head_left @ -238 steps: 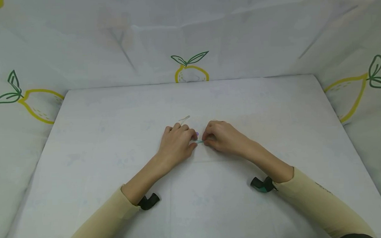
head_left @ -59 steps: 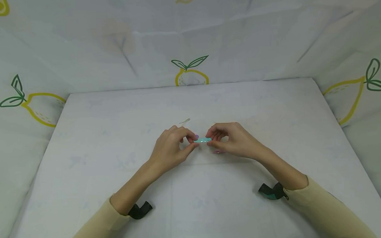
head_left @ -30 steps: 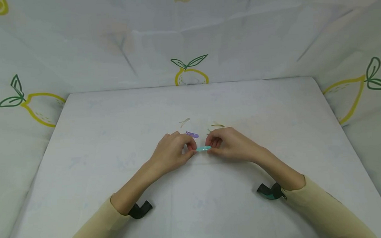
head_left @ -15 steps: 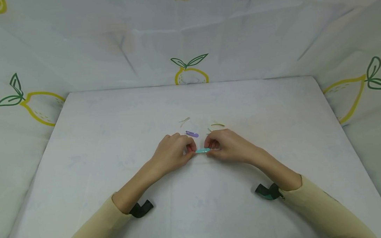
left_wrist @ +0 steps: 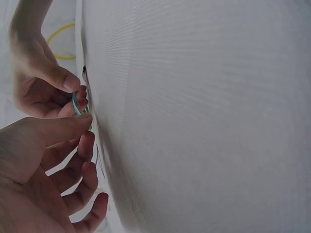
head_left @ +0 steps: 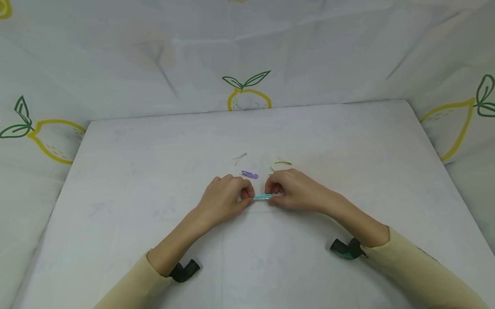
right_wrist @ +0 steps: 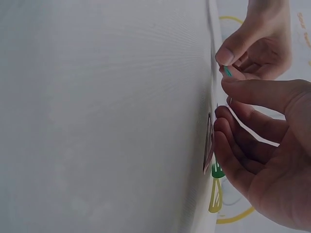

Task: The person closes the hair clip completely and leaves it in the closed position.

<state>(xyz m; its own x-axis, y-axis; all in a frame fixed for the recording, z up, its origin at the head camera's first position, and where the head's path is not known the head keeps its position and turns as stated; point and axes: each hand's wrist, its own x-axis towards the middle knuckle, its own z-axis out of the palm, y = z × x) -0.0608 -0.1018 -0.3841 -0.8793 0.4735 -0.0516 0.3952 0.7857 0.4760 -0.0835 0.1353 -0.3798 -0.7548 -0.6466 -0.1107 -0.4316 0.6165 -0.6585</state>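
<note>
Between both hands, just above or on the table, lies a teal snap hair clip (head_left: pixel 263 197). My left hand (head_left: pixel 224 196) pinches its left end between thumb and index finger. The right end is pinched by my right hand (head_left: pixel 295 189); in the right wrist view its other fingers (right_wrist: pixel 243 141) curl loosely below. Fingertips cover both ends of the clip, and I cannot tell whether it is snapped. A pink hair clip (right_wrist: pixel 208 145) lies on the table beside the right hand's fingers, mostly hidden in the head view.
Beyond the hands lie a purple hair clip (head_left: pixel 250 174), a cream clip (head_left: pixel 240 157), a yellow clip (head_left: pixel 283 162) and a green clip (right_wrist: pixel 217 171). The white table (head_left: pixel 149 153) meets a cloth backdrop with lemon drawings.
Over two seconds both hands have come down and nearer with the teal clip, uncovering the purple, yellow and green clips. In the last half second they have barely moved.
</note>
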